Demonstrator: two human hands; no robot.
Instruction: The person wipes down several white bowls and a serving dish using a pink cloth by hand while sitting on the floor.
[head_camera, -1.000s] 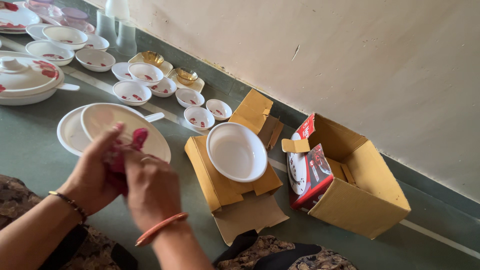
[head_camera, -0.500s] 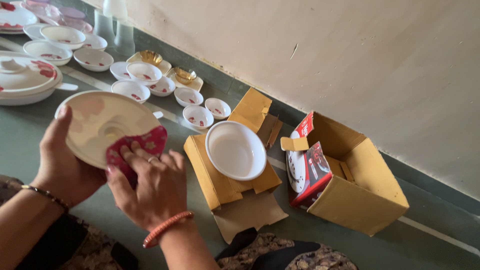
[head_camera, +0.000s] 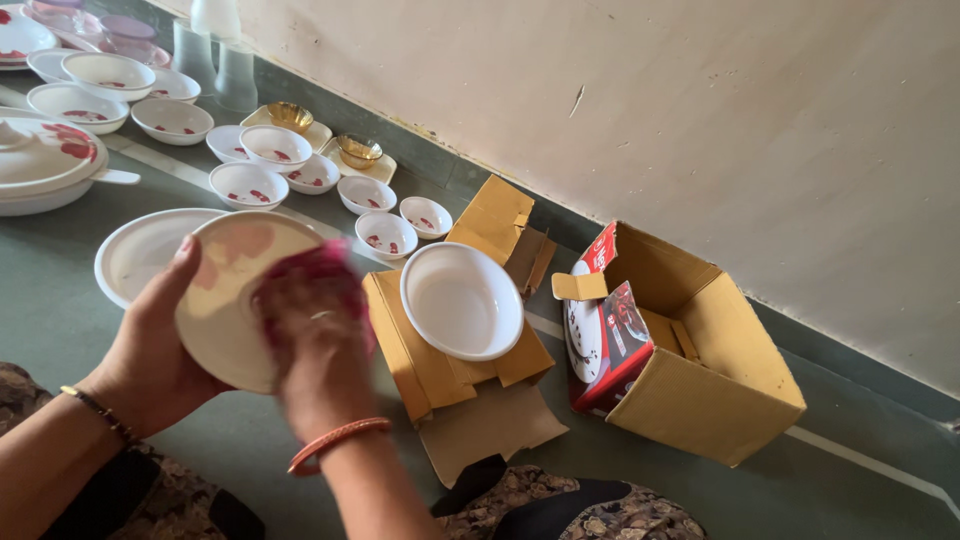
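My left hand (head_camera: 150, 350) grips a round white lid (head_camera: 225, 290) by its edge and tilts it up above the floor. My right hand (head_camera: 315, 345) presses a red cloth (head_camera: 320, 262) against the lid's right side; the hand is blurred with motion. Under the lid lies a white plate (head_camera: 135, 255) on the floor. To the right a deep white bowl (head_camera: 460, 300) rests on a flattened cardboard box (head_camera: 440, 375).
An open cardboard box (head_camera: 700, 370) with a red printed carton (head_camera: 605, 340) stands right, by the wall. Several small white bowls with red flowers (head_camera: 385, 233) line the floor at back. A lidded casserole (head_camera: 45, 160) sits far left, glasses (head_camera: 235, 75) behind.
The lid has turned more upright and shifted right. My right hand with the red cloth has slid up and across its surface. The view has drifted slightly.
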